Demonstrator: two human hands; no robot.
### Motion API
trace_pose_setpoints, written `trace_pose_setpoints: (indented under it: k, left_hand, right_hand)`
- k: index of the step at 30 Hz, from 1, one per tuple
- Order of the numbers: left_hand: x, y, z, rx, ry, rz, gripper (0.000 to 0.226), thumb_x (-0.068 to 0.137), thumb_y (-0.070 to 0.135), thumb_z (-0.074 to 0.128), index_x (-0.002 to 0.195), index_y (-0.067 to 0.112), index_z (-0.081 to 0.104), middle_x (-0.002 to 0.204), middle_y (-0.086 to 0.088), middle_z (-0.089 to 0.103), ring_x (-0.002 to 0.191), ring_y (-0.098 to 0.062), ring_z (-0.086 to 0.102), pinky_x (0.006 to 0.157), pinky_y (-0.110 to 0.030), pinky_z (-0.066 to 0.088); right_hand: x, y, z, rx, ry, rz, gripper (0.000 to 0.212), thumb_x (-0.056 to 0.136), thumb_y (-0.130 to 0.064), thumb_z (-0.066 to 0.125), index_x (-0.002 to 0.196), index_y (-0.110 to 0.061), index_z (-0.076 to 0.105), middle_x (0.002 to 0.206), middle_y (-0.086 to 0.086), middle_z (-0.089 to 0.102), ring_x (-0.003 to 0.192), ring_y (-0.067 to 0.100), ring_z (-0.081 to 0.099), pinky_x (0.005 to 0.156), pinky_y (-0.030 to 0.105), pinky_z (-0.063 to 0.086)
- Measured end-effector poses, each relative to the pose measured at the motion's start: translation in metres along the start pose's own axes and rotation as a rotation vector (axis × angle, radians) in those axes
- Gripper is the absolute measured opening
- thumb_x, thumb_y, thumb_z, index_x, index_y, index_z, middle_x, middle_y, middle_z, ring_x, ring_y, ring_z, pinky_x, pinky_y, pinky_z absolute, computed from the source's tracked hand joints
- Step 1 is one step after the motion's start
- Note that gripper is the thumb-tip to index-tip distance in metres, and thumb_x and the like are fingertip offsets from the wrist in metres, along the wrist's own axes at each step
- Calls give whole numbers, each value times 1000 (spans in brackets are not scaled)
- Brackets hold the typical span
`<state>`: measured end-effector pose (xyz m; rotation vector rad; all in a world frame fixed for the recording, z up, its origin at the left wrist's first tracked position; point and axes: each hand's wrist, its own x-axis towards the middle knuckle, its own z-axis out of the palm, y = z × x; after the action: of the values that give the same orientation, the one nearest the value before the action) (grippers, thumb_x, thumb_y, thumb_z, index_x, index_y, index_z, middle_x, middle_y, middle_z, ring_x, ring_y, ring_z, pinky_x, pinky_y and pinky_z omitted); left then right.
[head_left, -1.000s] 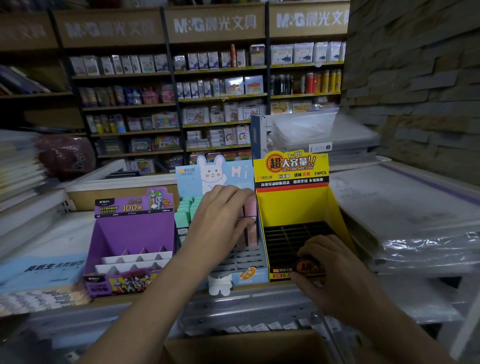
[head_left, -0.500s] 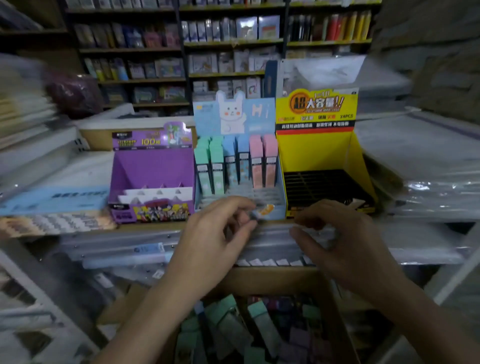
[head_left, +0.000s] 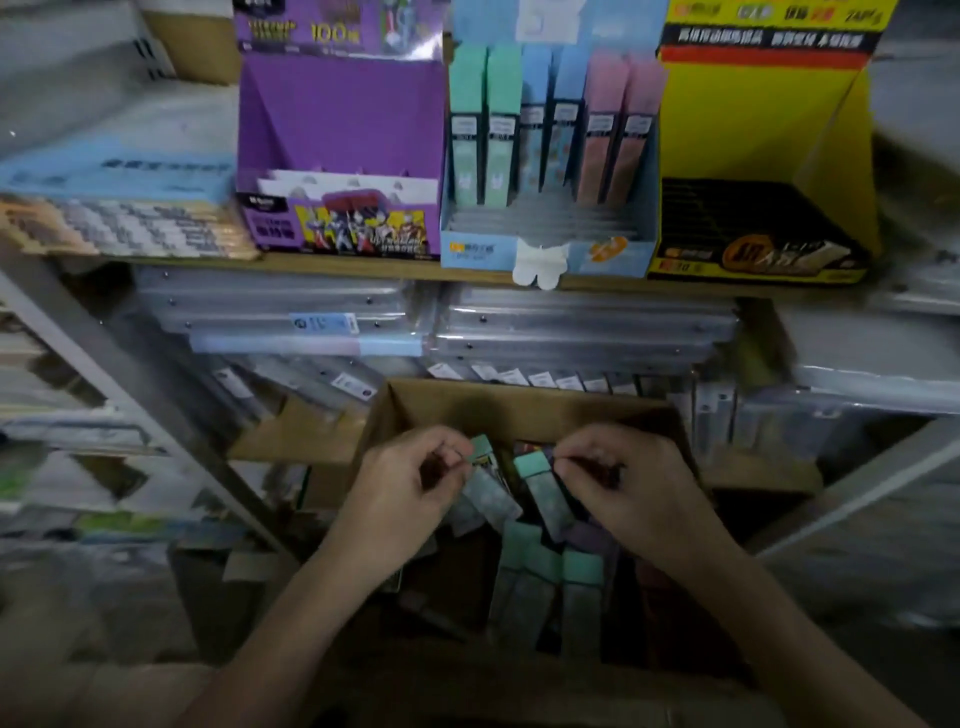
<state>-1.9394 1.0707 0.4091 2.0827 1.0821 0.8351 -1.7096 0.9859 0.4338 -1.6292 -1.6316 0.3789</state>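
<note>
Cardboard box (head_left: 519, 408) below the shelf, heaped with loose packs (head_left: 550, 587). Pinching one green-capped pack (head_left: 492, 491) in left hand (head_left: 410, 486), second pack (head_left: 545, 493) in right hand (head_left: 628, 483), both just above the heap. Lift straight up, caps level (neighbours probably snag), then slot upright into blue display (head_left: 545, 249). Wrists bent down, fingers curled tight, forearms converging.

The picture's top edge cuts off the header cards of the purple display box (head_left: 343, 119), the blue display box (head_left: 545, 244) and the yellow display box (head_left: 753, 130) at the front edge of the shelf (head_left: 363, 266). Their print is too blurred to read. In the cardboard box (head_left: 519, 405), the left hand (head_left: 410, 483) covers the cap edge of one pack (head_left: 493, 493), and the right hand (head_left: 623, 478) covers that of a second pack (head_left: 545, 493). The forearms (head_left: 322, 623) and shadow hide the box's near part.
</note>
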Motion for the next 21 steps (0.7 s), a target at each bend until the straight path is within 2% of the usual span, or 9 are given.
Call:
trace_pose_setpoints:
  k: [2,5,8,10,13,17,19,21]
  left_hand:
    - [-9,-18,5,-16,-12,-89,21,88,8,76,98,26,72,89,16,69,92,1,65,82,-16,50]
    - [-20,-35,11,-13,-49,-262,25,87,11,78,102,29,69,94,15,70,95,3,65,88,-25,53]
    - [-27,-44,15,22,-130,-387,28,88,10,73,110,26,66,102,10,70,101,-6,65,89,-29,53]
    - [-29,-47,13,85,-230,-423,29,89,9,70,111,27,65,102,11,70,102,-9,65,86,-27,53]
    - [-32,-47,13,175,-466,-508,32,88,12,72,110,33,62,106,13,66,102,-9,63,83,-26,52]
    - [-35,-49,15,289,-682,-475,28,89,23,72,115,32,64,114,8,64,99,-10,60,68,-19,43]
    - [-33,-50,15,350,-725,-460,28,93,26,68,120,29,63,119,4,62,101,-13,59,63,-17,37]
    - [-32,-49,15,406,-760,-446,29,95,28,66,124,25,60,125,1,60,109,-17,59,63,-19,36]
  right_hand:
    - [-8,12,15,22,-55,55,9,85,-9,75,89,-17,76,85,-13,74,84,-4,68,74,9,49]
    - [-18,24,35,62,-123,162,11,86,-6,74,92,-15,76,85,-11,73,83,-3,68,74,11,50]
    - [-23,31,53,13,-208,172,11,85,-5,74,92,-13,77,89,-7,73,83,1,67,76,20,54]
    - [-26,32,64,10,-327,174,13,85,-7,74,96,-14,76,94,-6,73,86,0,66,78,19,54]
    - [-30,27,84,1,-511,152,19,85,-10,74,104,-16,74,101,-6,71,90,0,64,78,11,49]
    - [-29,14,105,5,-715,107,19,88,-21,71,106,-14,71,103,2,72,88,11,66,78,19,53]
    - [-28,10,111,25,-783,90,20,90,-20,70,108,-12,69,104,4,70,79,5,60,71,9,48]
    - [-26,8,116,14,-836,75,17,92,-18,68,108,-12,68,102,7,70,72,2,55,64,9,45]
